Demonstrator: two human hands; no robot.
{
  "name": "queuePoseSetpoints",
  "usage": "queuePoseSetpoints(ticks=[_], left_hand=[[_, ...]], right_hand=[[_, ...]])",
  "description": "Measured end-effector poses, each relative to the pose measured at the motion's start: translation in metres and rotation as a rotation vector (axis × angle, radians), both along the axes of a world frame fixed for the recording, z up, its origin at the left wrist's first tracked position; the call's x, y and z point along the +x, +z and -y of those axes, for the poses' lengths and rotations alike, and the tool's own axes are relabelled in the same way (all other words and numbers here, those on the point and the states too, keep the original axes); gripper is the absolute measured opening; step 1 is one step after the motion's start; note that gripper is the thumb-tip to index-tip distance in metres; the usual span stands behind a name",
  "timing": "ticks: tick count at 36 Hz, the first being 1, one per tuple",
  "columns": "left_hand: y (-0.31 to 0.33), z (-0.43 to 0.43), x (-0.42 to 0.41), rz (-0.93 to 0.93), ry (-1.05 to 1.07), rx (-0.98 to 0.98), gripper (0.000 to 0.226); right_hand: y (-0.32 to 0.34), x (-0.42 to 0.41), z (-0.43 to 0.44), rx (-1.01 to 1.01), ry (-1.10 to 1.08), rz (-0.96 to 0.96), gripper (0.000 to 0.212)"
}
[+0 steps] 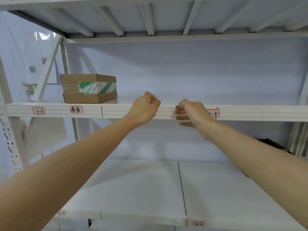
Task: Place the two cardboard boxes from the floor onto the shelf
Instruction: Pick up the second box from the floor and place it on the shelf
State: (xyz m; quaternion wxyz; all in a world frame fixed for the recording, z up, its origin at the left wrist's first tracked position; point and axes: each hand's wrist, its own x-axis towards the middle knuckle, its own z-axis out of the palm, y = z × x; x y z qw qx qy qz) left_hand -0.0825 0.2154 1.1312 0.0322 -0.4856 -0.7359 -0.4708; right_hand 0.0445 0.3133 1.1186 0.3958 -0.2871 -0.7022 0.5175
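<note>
One cardboard box [89, 88] on the shelf [116, 111], toward its left end, back from the front rail and above the handwritten label [76, 109]; taped across with clear and green-printed tape, long axis along the rail. No second box on this level; a brown cardboard corner [273, 144] at the far right, below the rail, too cut off to identify. Both hands up at the front rail near mid-span, well to the right of the box and apart from it. Left hand [145, 106] curled into a loose fist, knuckles over the rail's top edge, nothing visibly held. Right hand [191, 114] just beside it, fingers bent against the rail face next to the red-bordered 3-3 label [214, 113], also holding no box; whether pinching something small, cannot tell. Judged from this: first box placed, second yet to fetch, floor out of view below. Decisive relation for the coming move: placed box left of both hands, left hand the nearer, with bare shelf surface between box and hands and onward to the right past the 3-3 label. Likely best landing for the second box there, long side parallel to the rail, slid in from the front and kept clear of the first. Risk: catching the box's underside on the rail lip while lifting at this height.
</note>
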Motion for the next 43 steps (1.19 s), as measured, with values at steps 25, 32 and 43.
queuePoseSetpoints(ticks=[25,32,43], left_hand=[[-0.132,-0.039,0.082,0.383,-0.105,-0.231,0.032],[-0.255,-0.032,0.082,0.561,-0.060,-0.413,0.032],[-0.473,0.000,0.088,0.789,0.031,-0.645,0.032]], right_hand=[[-0.125,0.091,-0.048,-0.165,-0.139,0.189,0.028],[-0.254,0.077,-0.033,-0.242,-0.121,0.264,0.032],[-0.490,0.104,-0.008,-0.605,-0.148,0.453,0.029]])
